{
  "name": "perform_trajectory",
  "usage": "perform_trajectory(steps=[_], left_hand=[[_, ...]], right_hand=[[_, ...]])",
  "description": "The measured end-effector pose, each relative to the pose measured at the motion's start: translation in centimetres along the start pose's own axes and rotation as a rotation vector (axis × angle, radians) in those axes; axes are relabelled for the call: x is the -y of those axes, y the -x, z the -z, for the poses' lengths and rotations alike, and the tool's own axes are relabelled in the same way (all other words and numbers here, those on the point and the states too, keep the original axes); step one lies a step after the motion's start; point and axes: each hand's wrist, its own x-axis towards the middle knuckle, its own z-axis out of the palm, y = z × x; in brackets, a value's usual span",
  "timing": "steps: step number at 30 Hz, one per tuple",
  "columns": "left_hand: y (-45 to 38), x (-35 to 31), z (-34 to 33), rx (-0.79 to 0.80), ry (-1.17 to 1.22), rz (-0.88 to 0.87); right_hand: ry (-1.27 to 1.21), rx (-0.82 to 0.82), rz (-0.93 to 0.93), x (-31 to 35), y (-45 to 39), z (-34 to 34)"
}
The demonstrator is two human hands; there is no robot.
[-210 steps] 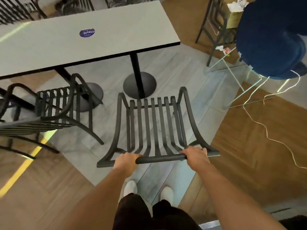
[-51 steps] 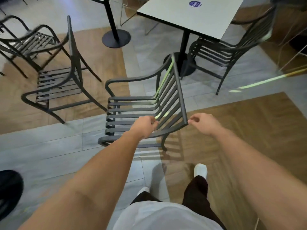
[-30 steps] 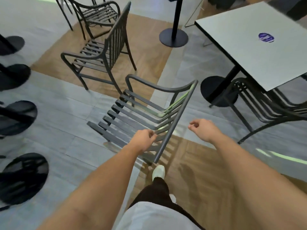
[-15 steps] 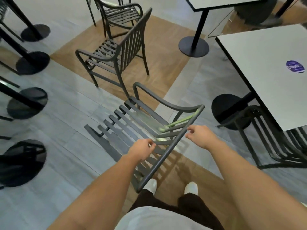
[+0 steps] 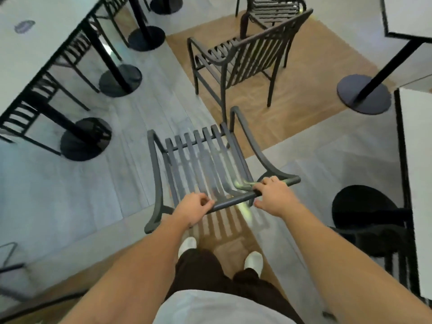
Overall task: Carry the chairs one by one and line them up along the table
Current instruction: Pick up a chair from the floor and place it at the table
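Item in hand: one dark slatted metal armchair, near centre, directly ahead of the person's feet. The left hand grips the top rail of its backrest with fingers curled round the bar. The right hand holds the same rail nearer the right corner, fingers wrapped over it and thumb underneath. Whether the chair's legs are off the floor cannot be told.

Progress, as a judgement: mid-carry or mid-turn. This chair is not yet lined up with any worktop.

Still loose: a second armchair of the same pattern on the wooden floor patch just beyond, and a third chair behind it at the far edge. Both appear unplaced.

Apparently seated already: chairs tucked under the long white worktop on the left, and a dark chair beside the worktop at the right edge. How many remain overall cannot be told.

Writing and labels: a bluish round sticker on the left worktop, too blurred to read. No other brand or text is legible.
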Motion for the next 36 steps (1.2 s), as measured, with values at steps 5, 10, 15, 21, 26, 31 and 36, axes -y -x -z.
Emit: perform_trajectory(steps=[5,10,15,21,26,31,36], left_hand=[[1.3,0.4,-1.7,-0.066,0.022,0.037],[0.7,1.7,-2.2,-0.018,-0.072,0.062],[-0.6,3.3,-2.6,0.059,-0.226,0.106],[-1.1,4.1,-2.5,0.131,-0.347,0.113],[-1.5,3.8,-2.2,0.098,-0.363,0.104],[-2.8,3.0,-1.6,0.053,-0.352,0.152],[-4.4,1.9,-0.4,0.026,-0.266,0.225]], right_hand=[[0.095,0.019,0.057,-0.1,-1.0,-0.4],[0.152,0.071,0.074,0.6,-3.1,-0.9],[0.177,0.132,0.047,1.8,-4.6,-1.7],[0.211,0.177,0.02,2.4,-6.0,-2.0],[0.215,0.191,0.058,2.1,-7.0,-1.3],[0.215,0.186,0.108,1.5,-9.3,0.2],[0.266,0.17,0.199,1.4,-12.8,2.9]])
